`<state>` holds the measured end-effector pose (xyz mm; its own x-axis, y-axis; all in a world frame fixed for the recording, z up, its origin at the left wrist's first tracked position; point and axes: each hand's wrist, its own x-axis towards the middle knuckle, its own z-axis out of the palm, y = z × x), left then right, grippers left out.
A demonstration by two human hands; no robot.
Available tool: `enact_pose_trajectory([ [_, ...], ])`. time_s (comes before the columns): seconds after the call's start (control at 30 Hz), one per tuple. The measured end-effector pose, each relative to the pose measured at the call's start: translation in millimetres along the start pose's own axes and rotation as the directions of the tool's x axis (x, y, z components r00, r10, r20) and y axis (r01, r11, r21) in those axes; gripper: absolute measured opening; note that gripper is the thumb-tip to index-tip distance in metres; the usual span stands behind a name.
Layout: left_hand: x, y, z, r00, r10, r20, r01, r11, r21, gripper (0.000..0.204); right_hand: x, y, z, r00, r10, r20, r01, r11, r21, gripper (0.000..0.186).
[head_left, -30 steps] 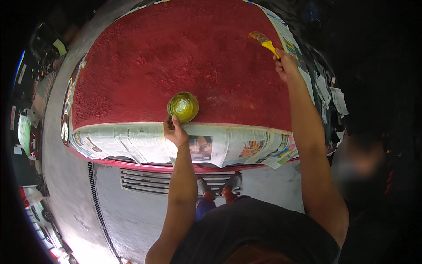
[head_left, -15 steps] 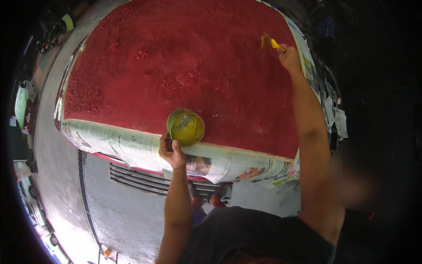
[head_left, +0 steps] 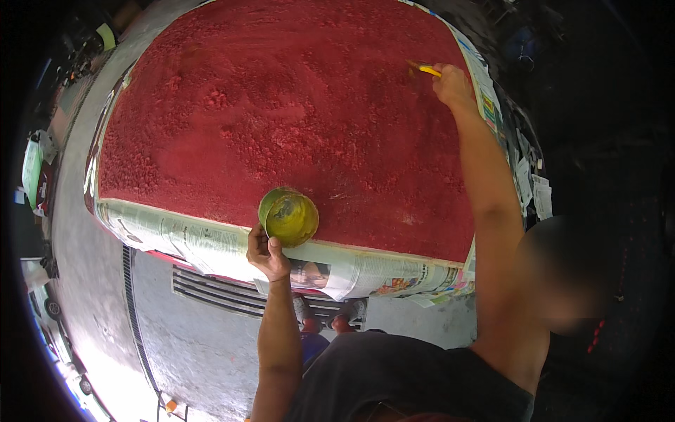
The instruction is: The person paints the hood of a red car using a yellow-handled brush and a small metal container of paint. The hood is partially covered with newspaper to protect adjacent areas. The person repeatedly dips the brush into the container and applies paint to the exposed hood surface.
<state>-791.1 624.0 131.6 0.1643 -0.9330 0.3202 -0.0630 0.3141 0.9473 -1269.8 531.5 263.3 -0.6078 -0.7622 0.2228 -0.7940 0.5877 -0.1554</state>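
My left hand (head_left: 268,254) grips the rim side of a round open metal can (head_left: 290,218), tilted over the near edge of a red painted panel (head_left: 281,126). Yellowish-green residue coats the can's inside. At the panel's far right, my right hand (head_left: 452,84) is closed on the yellow handle of a small paintbrush (head_left: 429,71). Its brownish head points left and lies at the red surface; its bristles are too small to make out well. Wrinkled, blistered paint covers much of the panel, roughest in the middle and at the left.
Newspaper masking (head_left: 204,235) lines the panel's near edge, with more along the right. Below lie a floor grate (head_left: 218,287) and my shoes. A person's blurred head (head_left: 562,274) is at the right. Vehicles stand far left.
My right hand has drawn the paintbrush a little to the left. The can in my left hand has shifted slightly left and nearer to me. More wrinkling shows across the panel's middle.
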Motion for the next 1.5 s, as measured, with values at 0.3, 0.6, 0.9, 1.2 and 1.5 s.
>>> enact_pose_trajectory([
  [0.3,-1.4,-1.3,-2.9,1.0,-0.018,0.006,0.018,1.0,-0.011,0.074,-48.1,33.3,-30.8,0.932,-0.18,0.316,0.155,0.983,0.102,0.034],
  [0.6,-1.7,-2.1,-1.0,1.0,-0.018,0.004,0.018,1.0,-0.005,0.072,-38.9,9.8,28.7,0.999,-0.047,-0.009,0.048,0.996,0.079,0.033],
  [0.9,-1.2,1.2,-2.1,0.998,-0.051,0.033,0.052,0.998,-0.026,0.072,-106.7,17.6,-20.2,0.927,-0.206,0.314,0.144,0.967,0.208,0.045],
  [1.2,-2.3,-2.5,-3.1,0.998,-0.026,0.053,0.025,1.0,0.014,0.069,-59.2,-18.8,19.8,0.975,0.083,0.204,-0.137,0.954,0.266,0.047],
  [1.5,-0.3,-1.6,-1.0,0.999,0.002,0.049,-0.004,0.999,0.04,0.072,-134.2,18.0,-48.6,0.914,-0.023,0.406,-0.037,0.989,0.14,0.048],
])
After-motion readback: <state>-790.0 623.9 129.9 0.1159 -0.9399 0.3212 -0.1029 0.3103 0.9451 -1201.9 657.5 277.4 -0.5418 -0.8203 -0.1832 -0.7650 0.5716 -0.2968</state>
